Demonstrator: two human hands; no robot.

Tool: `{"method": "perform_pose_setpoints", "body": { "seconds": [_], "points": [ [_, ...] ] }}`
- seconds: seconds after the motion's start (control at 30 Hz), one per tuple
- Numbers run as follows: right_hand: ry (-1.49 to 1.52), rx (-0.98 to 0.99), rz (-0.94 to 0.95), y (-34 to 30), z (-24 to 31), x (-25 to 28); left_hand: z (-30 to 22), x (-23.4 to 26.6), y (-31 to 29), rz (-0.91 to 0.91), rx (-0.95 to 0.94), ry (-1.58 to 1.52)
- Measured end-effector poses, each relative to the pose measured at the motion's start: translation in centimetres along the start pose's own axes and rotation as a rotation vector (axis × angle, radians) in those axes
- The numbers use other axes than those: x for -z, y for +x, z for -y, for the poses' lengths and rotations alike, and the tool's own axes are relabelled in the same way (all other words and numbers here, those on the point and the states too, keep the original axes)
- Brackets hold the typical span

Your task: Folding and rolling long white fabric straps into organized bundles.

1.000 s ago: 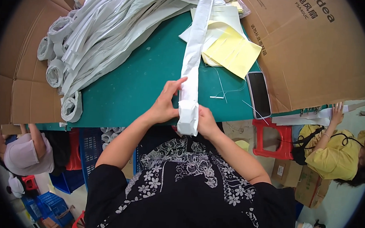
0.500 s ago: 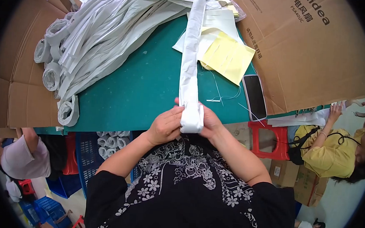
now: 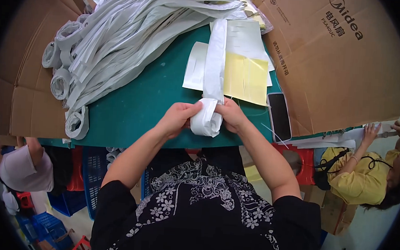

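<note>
A long white strip [image 3: 215,62] runs from the far side of the table toward me and ends in a thick roll [image 3: 203,121] between my hands. My left hand [image 3: 181,117] grips the roll's left side, thumb on top. On the right, my right hand [image 3: 232,114] holds the roll with the fingers curled against it, some of them hidden. Beneath the strip lie a yellow sheet [image 3: 246,77] and white sheets [image 3: 195,66]. To the left, a large heap of white strips [image 3: 137,34] spreads over the green table [image 3: 156,90].
Several finished rolls [image 3: 76,123] sit at the heap's left end. A phone [image 3: 279,116] lies at the right beside a cardboard sheet [image 3: 336,64]; more cardboard [image 3: 33,78] stands left. Blue crates [image 3: 89,178] are below the table. A person in yellow [image 3: 361,176] works at the right.
The roll has grown thicker and moved slightly up and left, drawing the strip's far end nearer. The yellow sheet has shifted and turned. Both hands have moved forward.
</note>
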State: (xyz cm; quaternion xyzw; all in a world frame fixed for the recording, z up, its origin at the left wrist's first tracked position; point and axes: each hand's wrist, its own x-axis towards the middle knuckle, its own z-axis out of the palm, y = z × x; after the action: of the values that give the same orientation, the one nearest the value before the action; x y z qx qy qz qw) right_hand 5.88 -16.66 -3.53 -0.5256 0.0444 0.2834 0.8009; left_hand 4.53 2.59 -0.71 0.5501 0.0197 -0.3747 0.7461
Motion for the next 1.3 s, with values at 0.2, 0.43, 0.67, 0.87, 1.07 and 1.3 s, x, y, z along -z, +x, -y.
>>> {"method": "perform_pose_setpoints", "body": {
  "seconds": [0.2, 0.43, 0.67, 0.87, 1.07, 1.3],
  "points": [
    [0.401, -0.006, 0.087, 0.7, 1.3, -1.7, 1.6, 1.3, -0.3, -0.07, -0.599, 0.522],
    [0.534, -0.016, 0.178, 1.3, 2.8, -3.0, -1.4, 0.9, 1.4, -0.256, -1.158, 1.098],
    [0.239, 0.037, 0.319, 2.6, 3.6, -1.0, -2.1, 0.6, 0.3, -0.093, -0.947, 0.858],
    [0.107, -0.022, 0.436, 3.4, 5.5, 0.5, -2.1, 1.8, 1.0, 0.043, -0.185, 0.558],
    [0.002, -0.067, 0.634, 3.3, 4.2, 1.3, -3.6, 2.4, 2.7, 0.232, 0.03, 0.215],
    [-0.244, -0.017, 0.258, 3.3, 1.5, 0.7, -4.0, 2.0, 4.1, 0.057, 0.198, -0.152]
  ]
}}
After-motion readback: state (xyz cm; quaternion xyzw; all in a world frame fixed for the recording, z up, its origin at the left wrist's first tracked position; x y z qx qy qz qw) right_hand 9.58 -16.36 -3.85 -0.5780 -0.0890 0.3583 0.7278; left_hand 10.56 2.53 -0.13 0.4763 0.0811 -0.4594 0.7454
